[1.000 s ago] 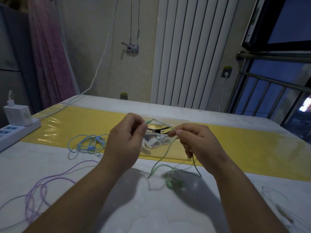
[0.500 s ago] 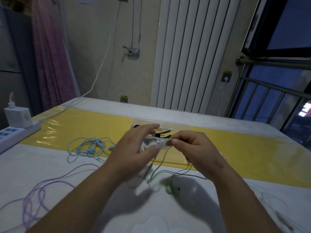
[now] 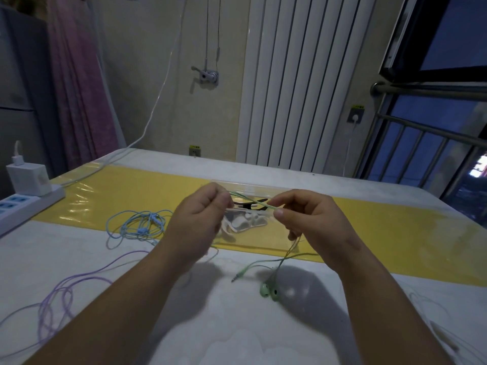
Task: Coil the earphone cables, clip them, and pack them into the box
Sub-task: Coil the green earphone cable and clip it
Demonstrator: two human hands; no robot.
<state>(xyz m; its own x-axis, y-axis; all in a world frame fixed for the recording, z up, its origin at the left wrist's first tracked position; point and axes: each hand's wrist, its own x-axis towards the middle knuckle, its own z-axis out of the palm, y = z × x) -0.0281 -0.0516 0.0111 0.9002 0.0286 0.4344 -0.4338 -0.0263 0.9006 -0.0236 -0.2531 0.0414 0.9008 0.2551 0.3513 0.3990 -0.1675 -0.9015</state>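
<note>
Toward the worktop's near edge lie the green earbuds (image 3: 268,292) and plug (image 3: 237,276). Their cable (image 3: 253,202) climbs to the right hand (image 3: 313,222) and stretches across to the left hand (image 3: 200,219), each grip pinching it. It looks light, limp and springy, best pinched where the loops cross. Behind, mid-worktop, sits the clear box (image 3: 250,185).

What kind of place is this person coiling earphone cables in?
Most likely a room in a home, not a workshop: a white panel radiator on the wall, a pink curtain, and a power strip with a charger on the table.
</note>
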